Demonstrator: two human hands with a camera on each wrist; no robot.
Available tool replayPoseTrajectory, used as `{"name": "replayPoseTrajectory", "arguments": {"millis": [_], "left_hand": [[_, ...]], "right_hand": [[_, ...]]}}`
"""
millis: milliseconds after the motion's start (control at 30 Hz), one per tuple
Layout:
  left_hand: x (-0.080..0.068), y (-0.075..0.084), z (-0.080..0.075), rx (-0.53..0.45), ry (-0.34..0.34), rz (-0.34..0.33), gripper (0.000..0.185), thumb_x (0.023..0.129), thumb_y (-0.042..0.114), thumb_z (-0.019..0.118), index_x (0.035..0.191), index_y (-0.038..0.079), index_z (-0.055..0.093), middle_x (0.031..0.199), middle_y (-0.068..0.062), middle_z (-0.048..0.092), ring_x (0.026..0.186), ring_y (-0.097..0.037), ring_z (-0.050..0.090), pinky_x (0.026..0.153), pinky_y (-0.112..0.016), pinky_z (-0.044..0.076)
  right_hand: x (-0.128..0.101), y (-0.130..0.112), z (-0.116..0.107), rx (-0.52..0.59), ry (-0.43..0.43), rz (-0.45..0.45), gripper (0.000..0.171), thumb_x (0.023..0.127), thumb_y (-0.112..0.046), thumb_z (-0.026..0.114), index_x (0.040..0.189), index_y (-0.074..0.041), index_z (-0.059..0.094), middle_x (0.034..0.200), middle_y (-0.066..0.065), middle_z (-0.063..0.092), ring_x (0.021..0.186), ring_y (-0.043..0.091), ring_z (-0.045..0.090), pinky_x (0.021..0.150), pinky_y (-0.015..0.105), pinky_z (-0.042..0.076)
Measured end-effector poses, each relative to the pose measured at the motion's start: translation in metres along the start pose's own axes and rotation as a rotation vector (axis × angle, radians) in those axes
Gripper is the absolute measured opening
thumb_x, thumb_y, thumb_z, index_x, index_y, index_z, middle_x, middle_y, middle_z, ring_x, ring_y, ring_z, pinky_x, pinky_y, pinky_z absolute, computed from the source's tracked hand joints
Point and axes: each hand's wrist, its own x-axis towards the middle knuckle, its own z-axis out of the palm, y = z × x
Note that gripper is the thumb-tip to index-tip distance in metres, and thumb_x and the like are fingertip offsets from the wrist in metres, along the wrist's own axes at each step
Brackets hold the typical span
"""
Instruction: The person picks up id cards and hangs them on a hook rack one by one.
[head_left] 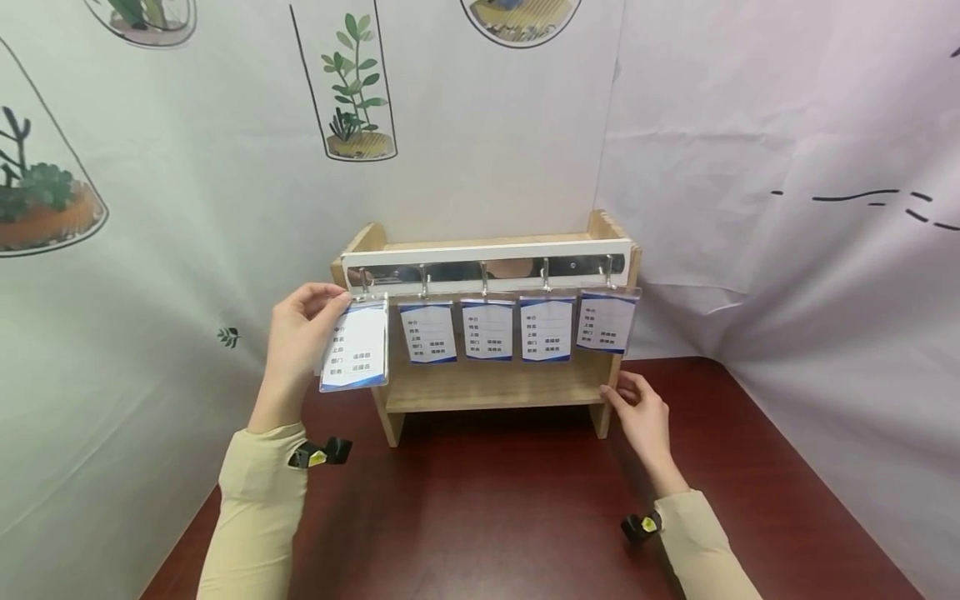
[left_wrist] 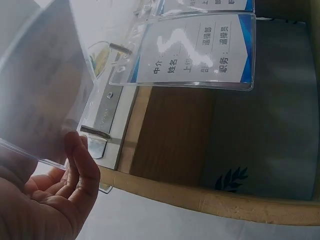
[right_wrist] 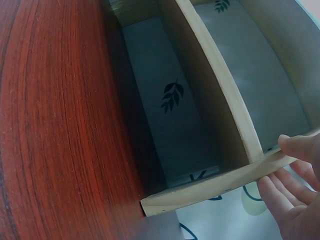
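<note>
My left hand (head_left: 303, 333) pinches an ID badge (head_left: 357, 346) in a clear sleeve by its upper left corner. That badge is tilted, its top edge right at the leftmost hook (head_left: 365, 280) of the rack. In the left wrist view the badge (left_wrist: 42, 85) shows its hazy back, with the fingertips and thumb on its edge. To the right, several like badges (head_left: 487, 331) hang in a row from the other hooks. My right hand (head_left: 640, 414) grips the right side panel of the wooden shelf (head_left: 495, 395), thumb on one face and fingers on the other, seen in the right wrist view.
The shelf stands on a dark red table (head_left: 480, 508). A white strip with a mirrored hook rail (head_left: 517, 268) runs along its upper front. White fabric walls (head_left: 697, 150) printed with plants close in behind and on both sides.
</note>
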Motion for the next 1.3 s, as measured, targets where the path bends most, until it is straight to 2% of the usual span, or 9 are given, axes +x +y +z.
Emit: {"name": "replayPoseTrajectory", "arguments": {"millis": [367, 533, 667, 867, 1300], "left_hand": [[-0.002, -0.001, 0.000, -0.017, -0.002, -0.018, 0.027, 0.097, 0.030, 0.069, 0.109, 0.006, 0.068, 0.084, 0.001, 0.065, 0.066, -0.011, 0.059, 0.054, -0.018, 0.051], [-0.003, -0.003, -0.001, -0.034, 0.001, -0.010, 0.023, 0.097, 0.027, 0.070, 0.107, 0.007, 0.068, 0.083, 0.003, 0.066, 0.067, -0.010, 0.059, 0.055, -0.017, 0.050], [-0.001, -0.003, 0.000, -0.052, 0.007, 0.030, 0.023, 0.097, 0.024, 0.070, 0.107, 0.003, 0.068, 0.081, 0.004, 0.065, 0.066, -0.009, 0.057, 0.055, -0.016, 0.049], [-0.001, -0.004, 0.002, -0.062, 0.007, 0.092, 0.028, 0.096, 0.020, 0.071, 0.109, -0.004, 0.068, 0.081, 0.005, 0.065, 0.068, -0.008, 0.057, 0.056, -0.016, 0.048], [0.002, -0.013, 0.002, -0.051, 0.020, 0.189, 0.021, 0.097, 0.018, 0.069, 0.107, -0.001, 0.068, 0.082, 0.005, 0.067, 0.068, -0.009, 0.057, 0.055, -0.016, 0.047]], "right_hand": [[-0.001, 0.001, 0.001, 0.003, 0.004, 0.010, 0.042, 0.093, -0.026, 0.076, 0.126, -0.004, 0.065, 0.115, 0.018, 0.072, 0.105, 0.029, 0.070, 0.068, 0.003, 0.044], [-0.002, 0.000, 0.002, -0.003, -0.002, 0.018, 0.041, 0.093, -0.025, 0.076, 0.126, -0.004, 0.064, 0.115, 0.018, 0.072, 0.105, 0.029, 0.070, 0.069, 0.007, 0.047], [-0.002, -0.002, 0.001, -0.002, -0.003, 0.015, 0.041, 0.093, -0.025, 0.075, 0.127, -0.003, 0.064, 0.116, 0.019, 0.071, 0.105, 0.030, 0.070, 0.070, 0.011, 0.050], [-0.001, -0.003, 0.000, 0.002, -0.001, 0.016, 0.041, 0.094, -0.023, 0.075, 0.127, -0.003, 0.063, 0.116, 0.019, 0.071, 0.105, 0.030, 0.070, 0.067, 0.007, 0.047], [-0.002, -0.006, -0.001, 0.015, -0.013, 0.026, 0.041, 0.094, -0.023, 0.075, 0.128, -0.002, 0.063, 0.118, 0.019, 0.071, 0.106, 0.030, 0.070, 0.068, 0.006, 0.047]]}}
